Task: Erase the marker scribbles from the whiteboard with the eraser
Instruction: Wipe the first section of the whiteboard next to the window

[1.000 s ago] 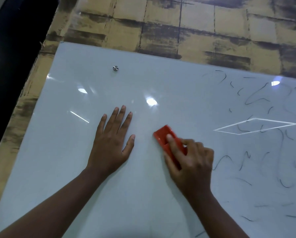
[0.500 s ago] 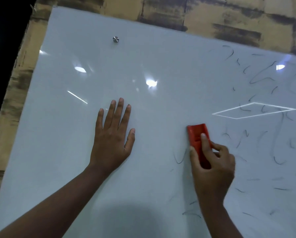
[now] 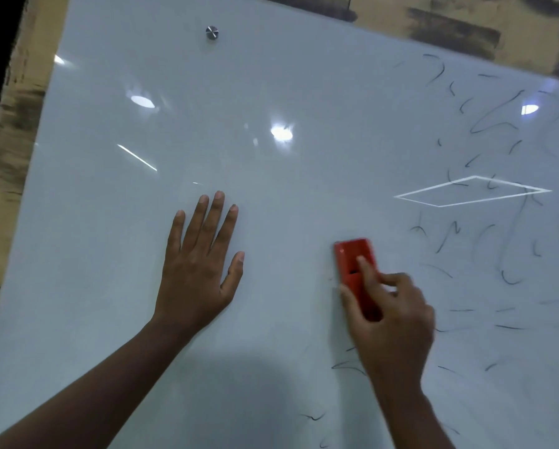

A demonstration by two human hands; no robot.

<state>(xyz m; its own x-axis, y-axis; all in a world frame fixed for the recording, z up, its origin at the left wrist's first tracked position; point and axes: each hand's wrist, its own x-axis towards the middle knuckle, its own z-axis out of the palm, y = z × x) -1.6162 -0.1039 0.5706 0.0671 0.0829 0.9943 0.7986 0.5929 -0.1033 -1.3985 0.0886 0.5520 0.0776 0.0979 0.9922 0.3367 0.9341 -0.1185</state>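
- The whiteboard fills almost all of the view; its glossy surface shows several bright reflections of lamps
- The left hand lies flat on the whiteboard, a little toward 9 o'clock from the middle of the view; its 4 fingers are straight and point toward 12 o'clock, the thumb is spread toward 2 o'clock, and it holds nothing
- The right hand is toward 3 o'clock from the left hand, well apart from it, and looks slightly blurred
- The right hand grips the red eraser: the thumb is on the eraser's left edge, 1 finger lies along its top, and the other fingers are curled at its right side
- The eraser is pressed on the whiteboard with its free end toward 12 o'clock; its lower part is hidden under the hand
- The black marker scribbles cover the part of the whiteboard toward 3 o'clock from the eraser, from the upper edge down to the lower edge of the view
- A few short scribbles are also at 6 o'clock from the eraser, beside the right wrist
- A small round metal stud sits on the whiteboard at 12 o'clock from the left hand, near the upper edge
- Behind the whiteboard, at the upper and left edges, there is a yellow-brown wall with dark patches
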